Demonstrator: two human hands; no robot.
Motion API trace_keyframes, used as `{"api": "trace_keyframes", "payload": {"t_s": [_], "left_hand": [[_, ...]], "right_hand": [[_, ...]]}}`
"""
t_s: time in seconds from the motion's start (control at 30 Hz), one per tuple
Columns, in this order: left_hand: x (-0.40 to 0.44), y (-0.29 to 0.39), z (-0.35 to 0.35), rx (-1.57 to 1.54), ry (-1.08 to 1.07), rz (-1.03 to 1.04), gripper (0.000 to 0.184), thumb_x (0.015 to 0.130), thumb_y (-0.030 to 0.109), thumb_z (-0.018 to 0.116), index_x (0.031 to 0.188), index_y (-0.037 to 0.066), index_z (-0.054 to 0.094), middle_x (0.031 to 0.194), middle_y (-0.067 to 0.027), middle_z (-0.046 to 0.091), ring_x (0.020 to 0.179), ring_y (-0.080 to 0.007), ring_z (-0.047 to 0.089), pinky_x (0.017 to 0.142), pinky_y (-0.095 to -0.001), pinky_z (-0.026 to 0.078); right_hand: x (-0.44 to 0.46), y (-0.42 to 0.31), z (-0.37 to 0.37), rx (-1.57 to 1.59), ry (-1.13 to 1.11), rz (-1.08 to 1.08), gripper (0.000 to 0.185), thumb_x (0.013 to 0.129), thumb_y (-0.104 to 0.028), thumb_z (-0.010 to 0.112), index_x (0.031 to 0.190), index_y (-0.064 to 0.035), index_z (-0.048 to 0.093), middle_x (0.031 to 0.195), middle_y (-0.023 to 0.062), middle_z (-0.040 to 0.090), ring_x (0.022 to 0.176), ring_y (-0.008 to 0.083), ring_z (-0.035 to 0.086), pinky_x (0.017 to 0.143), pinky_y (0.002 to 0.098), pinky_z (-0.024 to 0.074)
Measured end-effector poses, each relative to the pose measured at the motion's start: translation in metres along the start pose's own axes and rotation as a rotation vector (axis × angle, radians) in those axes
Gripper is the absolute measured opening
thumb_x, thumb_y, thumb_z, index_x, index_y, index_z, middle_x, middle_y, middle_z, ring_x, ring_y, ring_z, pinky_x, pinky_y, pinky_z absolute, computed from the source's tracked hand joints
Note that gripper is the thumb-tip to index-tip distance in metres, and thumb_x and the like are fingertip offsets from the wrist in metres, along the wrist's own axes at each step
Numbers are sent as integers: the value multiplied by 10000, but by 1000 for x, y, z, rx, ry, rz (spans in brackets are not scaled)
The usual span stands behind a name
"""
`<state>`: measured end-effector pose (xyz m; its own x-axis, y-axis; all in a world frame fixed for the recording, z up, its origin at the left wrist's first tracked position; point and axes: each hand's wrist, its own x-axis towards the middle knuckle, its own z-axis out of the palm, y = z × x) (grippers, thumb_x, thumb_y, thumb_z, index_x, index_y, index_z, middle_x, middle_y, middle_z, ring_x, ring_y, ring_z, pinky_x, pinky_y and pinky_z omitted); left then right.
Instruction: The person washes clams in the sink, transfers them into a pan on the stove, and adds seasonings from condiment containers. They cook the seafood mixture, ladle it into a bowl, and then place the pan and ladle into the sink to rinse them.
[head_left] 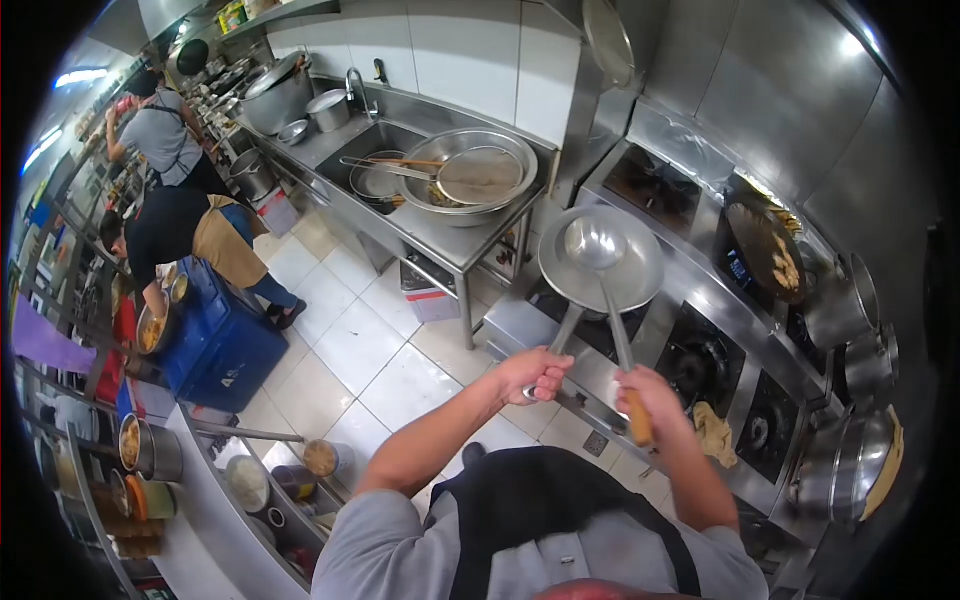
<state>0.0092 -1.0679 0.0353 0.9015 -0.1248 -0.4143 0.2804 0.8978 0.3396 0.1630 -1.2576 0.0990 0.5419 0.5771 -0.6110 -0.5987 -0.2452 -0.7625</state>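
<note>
My left hand (533, 374) is closed around the handle of a metal frying pan (637, 268). The pan is over the left part of the stove (645, 375), and I cannot tell whether it rests on the burner. In my right hand (655, 402) is a ladle (595, 244), gripped near its wooden handle end. The ladle's round bowl lies over the inside of the pan. No food shows in the pan. A crumpled cloth (713, 434) lies on the stove's front edge, close to my right forearm.
A dark wok (765, 252) with food stands at the stove's back. Steel pots (850, 465) line the right side. Left of the stove is a sink counter (465, 240) with a large metal basin (515, 150). Two people work at left, one bending by a blue bin (225, 340).
</note>
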Motion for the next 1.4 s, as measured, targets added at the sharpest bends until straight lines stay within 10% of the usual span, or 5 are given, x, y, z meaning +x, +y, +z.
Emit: {"api": "trace_keyframes", "payload": {"t_s": [0.5,0.83,1.03,1.4], "left_hand": [[-253,345,-15,320,307,330,294,1015,162,480,737,132,388,615,77,340,440,-11,301,359,-193,255],[-318,496,-107,1178,1181,268,195,872,126,629,812,-15,509,629,-51,506,402,-137,493,352,-289,353],[-338,533,-237,894,961,265,176,904,151,606,795,47,513,610,4,443,437,-102,410,355,-270,294],[-346,548,-386,-16,332,189,283,1013,146,455,745,133,364,595,63,306,433,-39,264,350,-194,213]], "right_hand": [[68,-162,284,-113,-530,-40,160,855,-41,564,1006,11,584,679,64,552,427,128,474,355,238,369],[203,-180,418,-515,-506,-143,131,823,-57,554,949,-21,555,722,53,490,530,139,514,437,287,417],[266,-157,445,-1355,26,-789,272,780,-98,588,1004,28,500,934,294,598,919,460,597,796,495,468],[413,-154,682,-1368,59,-911,257,797,-41,566,1041,35,542,947,286,646,924,470,623,802,530,497]]}}
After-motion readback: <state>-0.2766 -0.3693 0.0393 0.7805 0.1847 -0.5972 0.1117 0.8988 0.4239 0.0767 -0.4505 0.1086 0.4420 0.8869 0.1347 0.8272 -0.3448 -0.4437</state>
